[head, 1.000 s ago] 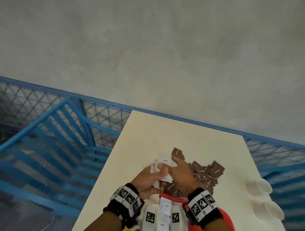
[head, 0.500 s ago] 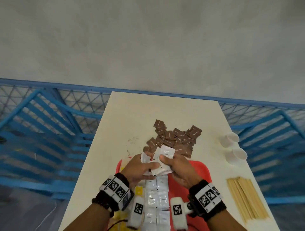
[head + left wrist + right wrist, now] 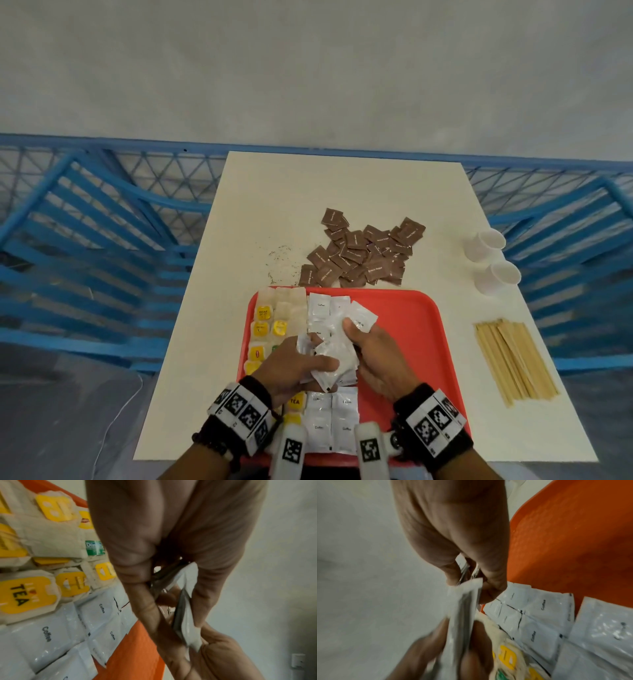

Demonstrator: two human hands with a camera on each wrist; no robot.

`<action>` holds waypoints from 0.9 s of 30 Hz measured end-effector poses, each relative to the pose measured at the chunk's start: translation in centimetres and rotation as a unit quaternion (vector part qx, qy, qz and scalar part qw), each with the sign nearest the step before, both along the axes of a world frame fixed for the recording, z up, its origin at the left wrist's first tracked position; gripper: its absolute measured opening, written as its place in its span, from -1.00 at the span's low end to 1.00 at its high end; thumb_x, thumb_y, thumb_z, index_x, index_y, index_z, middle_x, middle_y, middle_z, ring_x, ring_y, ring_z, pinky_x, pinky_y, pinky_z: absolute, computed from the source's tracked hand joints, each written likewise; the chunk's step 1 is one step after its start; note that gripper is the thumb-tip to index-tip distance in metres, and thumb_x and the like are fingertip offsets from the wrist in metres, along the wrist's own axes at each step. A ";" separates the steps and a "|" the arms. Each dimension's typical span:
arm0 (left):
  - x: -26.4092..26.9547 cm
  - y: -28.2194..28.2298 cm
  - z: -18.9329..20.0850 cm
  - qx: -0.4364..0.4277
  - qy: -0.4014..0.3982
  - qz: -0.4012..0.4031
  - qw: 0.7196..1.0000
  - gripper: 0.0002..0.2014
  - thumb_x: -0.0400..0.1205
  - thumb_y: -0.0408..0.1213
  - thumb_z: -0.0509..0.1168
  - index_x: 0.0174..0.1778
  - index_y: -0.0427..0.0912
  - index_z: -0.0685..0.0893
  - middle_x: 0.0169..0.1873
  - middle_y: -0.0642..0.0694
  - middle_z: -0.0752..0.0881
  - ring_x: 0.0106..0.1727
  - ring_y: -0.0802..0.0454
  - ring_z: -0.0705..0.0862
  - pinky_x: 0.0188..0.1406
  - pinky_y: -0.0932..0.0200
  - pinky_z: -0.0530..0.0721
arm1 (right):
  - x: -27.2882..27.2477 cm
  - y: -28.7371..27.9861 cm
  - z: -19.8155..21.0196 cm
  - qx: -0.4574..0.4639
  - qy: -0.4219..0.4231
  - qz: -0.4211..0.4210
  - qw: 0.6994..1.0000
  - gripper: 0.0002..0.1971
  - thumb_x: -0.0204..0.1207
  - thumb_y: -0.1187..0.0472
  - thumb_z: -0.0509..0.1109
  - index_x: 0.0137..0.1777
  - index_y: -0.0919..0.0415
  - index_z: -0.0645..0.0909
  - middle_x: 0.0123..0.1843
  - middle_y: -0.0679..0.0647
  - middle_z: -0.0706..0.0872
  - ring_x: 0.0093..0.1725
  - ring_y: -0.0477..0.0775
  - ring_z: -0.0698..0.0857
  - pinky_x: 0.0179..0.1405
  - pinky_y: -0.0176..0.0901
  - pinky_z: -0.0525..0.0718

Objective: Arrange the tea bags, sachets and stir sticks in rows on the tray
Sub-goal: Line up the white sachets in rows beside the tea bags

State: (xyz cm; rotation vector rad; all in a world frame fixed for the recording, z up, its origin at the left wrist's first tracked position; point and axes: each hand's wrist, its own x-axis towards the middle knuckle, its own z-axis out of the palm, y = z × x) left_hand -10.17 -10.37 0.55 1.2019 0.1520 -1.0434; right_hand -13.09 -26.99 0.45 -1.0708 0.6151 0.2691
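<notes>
We see both hands, left hand (image 3: 294, 368) and right hand (image 3: 378, 356), pinching one stack of sachets (image 3: 337, 353) above the tray's (image 3: 421, 329) left-centre rows.

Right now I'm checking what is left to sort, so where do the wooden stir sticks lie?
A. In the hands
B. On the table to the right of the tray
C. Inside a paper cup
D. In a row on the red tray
B: the wooden stir sticks lie in a loose bundle on the table, right of the red tray, while both hands hold white sachets.
</notes>
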 end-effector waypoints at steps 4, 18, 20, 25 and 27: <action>0.3 0.9 -0.1 -0.020 0.032 0.011 0.999 -0.50 0.36 -0.49 0.50 0.24 -0.35 0.65 0.04 -0.36 0.78 -0.04 -0.28 0.76 -0.34 -0.02 0.80 | 0.3 -2.1 0.5 -0.028 0.012 -0.037 0.999 -0.69 0.70 0.14 0.32 0.23 0.39 0.64 0.00 0.22 0.75 -0.15 0.12 0.66 -0.21 -0.09 0.65; -0.2 1.2 0.3 -0.133 0.126 0.083 0.980 -0.69 0.52 -0.41 0.46 0.19 -0.25 0.71 0.21 -0.46 0.72 0.24 -0.55 0.69 -0.25 -0.16 0.85 | -1.3 0.5 0.9 -0.191 -0.070 0.128 0.971 -0.64 0.49 0.21 0.58 0.10 0.49 0.62 -0.02 0.53 0.70 -0.33 0.13 0.66 -0.35 -0.20 0.70; -0.5 1.2 -0.1 -0.043 0.049 0.058 0.996 -0.52 0.51 -0.31 0.58 0.30 -0.30 0.60 0.15 -0.47 0.74 0.18 -0.51 0.73 -0.30 -0.05 0.84 | -1.8 1.1 1.0 -0.192 -0.073 0.132 0.970 -0.81 0.59 0.22 0.48 0.04 0.39 0.72 -0.11 0.32 0.82 -0.34 0.09 0.75 -0.32 -0.14 0.75; -2.7 1.9 -0.7 0.047 -0.001 0.026 0.999 -0.44 0.46 -0.39 0.60 0.31 -0.34 0.50 -0.09 -0.43 0.80 -0.27 -0.24 0.78 -0.49 0.07 0.75 | -4.6 0.7 -0.5 -0.209 -0.035 0.211 0.954 -0.50 0.67 -0.11 0.32 -0.17 0.41 0.58 -0.28 0.18 0.68 -0.32 0.04 0.76 -0.29 -0.07 0.66; -3.6 2.3 -0.8 0.051 0.003 0.008 0.999 -0.48 0.46 -0.40 0.60 0.26 -0.35 0.54 -0.08 -0.47 0.80 -0.31 -0.24 0.78 -0.57 0.11 0.73 | -5.5 0.1 -1.1 -0.223 -0.020 0.250 0.942 -0.53 0.63 -0.08 0.40 -0.24 0.38 0.57 -0.36 0.13 0.62 -0.40 -0.03 0.70 -0.37 -0.12 0.60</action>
